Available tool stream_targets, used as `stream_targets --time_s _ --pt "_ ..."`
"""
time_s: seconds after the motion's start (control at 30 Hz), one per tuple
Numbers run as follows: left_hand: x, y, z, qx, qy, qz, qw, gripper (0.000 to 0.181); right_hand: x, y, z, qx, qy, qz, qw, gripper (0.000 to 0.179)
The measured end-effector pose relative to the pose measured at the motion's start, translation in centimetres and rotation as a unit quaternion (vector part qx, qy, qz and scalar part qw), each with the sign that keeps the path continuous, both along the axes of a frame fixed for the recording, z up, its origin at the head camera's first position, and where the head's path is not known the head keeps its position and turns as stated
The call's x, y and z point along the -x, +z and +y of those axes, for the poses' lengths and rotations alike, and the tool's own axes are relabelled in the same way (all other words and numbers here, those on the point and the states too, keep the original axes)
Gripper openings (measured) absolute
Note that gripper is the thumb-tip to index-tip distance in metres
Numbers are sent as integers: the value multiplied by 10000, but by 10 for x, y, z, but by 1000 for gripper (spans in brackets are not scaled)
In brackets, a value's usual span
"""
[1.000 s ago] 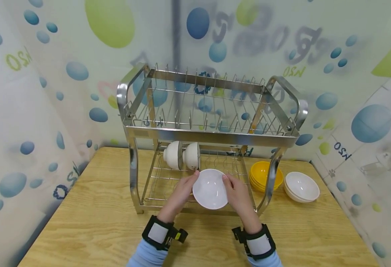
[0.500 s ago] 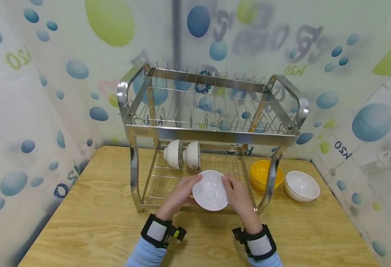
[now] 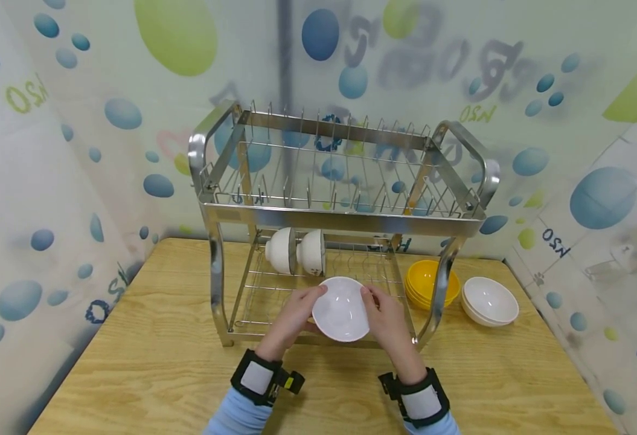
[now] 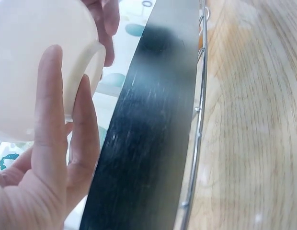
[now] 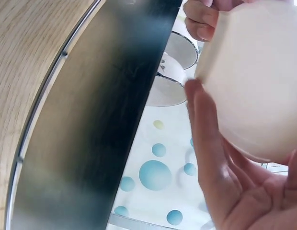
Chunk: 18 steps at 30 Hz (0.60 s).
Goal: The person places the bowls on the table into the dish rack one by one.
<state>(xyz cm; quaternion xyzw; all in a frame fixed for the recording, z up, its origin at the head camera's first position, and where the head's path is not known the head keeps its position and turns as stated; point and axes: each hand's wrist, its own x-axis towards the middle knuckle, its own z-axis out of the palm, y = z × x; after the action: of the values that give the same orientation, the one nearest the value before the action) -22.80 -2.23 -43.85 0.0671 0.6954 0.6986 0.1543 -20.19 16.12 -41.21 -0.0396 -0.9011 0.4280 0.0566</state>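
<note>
A small white bowl [image 3: 342, 309] is held between both hands in front of the rack's lower tier, its hollow side tilted up toward the head camera. My left hand [image 3: 295, 313] grips its left side, thumb at the rim. On the opposite side my right hand [image 3: 384, 315] holds it the same way. In the left wrist view, fingers [image 4: 49, 105] lie along the bowl's outside and by its foot ring [image 4: 81, 79]. The right wrist view shows the bowl's pale underside [image 5: 258, 76] with fingers [image 5: 206, 124] against it. Two white bowls [image 3: 281, 251] [image 3: 311, 252] stand on edge on the lower tier.
The two-tier metal dish rack [image 3: 345, 220] stands on a wooden table [image 3: 150, 362]. Upright wires line its upper tier. Right of it sit stacked yellow bowls [image 3: 427, 279] and stacked white bowls [image 3: 490, 300]. A patterned curtain [image 3: 188, 121] hangs behind.
</note>
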Motion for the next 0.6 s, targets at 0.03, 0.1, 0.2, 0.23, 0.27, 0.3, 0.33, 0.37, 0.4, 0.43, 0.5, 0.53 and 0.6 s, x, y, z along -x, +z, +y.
stream_targets --time_s 0.03,0.1,0.2,0.23,0.27,0.3,0.33,0.37,0.4,0.43,0.5,0.53,0.6 --pt "0 0 0 -23 21 -2 10000 54 0 0 0 -23 -37 73 10000 42" --pt "0 1 0 -88 64 -3 9999 54 -1 0 0 -42 -110 204 9997 43" --pt "1 -1 1 -204 112 -11 9997 53 -3 -1 1 -81 -126 425 9990 43" --pt "1 -1 1 -234 150 -17 9996 53 -3 -2 2 -99 -134 491 9987 42" --pt "1 -1 2 -284 195 -43 9994 52 -4 -3 3 -99 -144 535 9984 41" --pt "1 -1 2 -332 249 -67 9991 52 -5 -3 3 -74 -138 567 9983 41" --pt "1 -2 2 -377 301 -80 9988 51 -6 -4 4 -51 -138 592 9981 39" --pt "1 -2 2 -418 352 -81 9985 51 -6 -5 5 -29 -144 608 9980 38" --pt "1 -2 2 -460 409 -85 9981 51 -7 -7 6 -20 -164 621 9979 37" --pt "1 -1 2 -496 455 -96 9977 51 -8 -8 7 -6 -159 655 9977 35" --pt "1 -1 2 -532 532 -72 9971 51 -10 -10 8 21 -154 751 9971 33" --pt "1 -1 2 -537 555 -51 9970 51 -11 -11 9 34 -168 808 9966 32" --pt "1 -1 2 -528 597 -15 9968 50 -13 -13 11 54 -235 928 9954 30"
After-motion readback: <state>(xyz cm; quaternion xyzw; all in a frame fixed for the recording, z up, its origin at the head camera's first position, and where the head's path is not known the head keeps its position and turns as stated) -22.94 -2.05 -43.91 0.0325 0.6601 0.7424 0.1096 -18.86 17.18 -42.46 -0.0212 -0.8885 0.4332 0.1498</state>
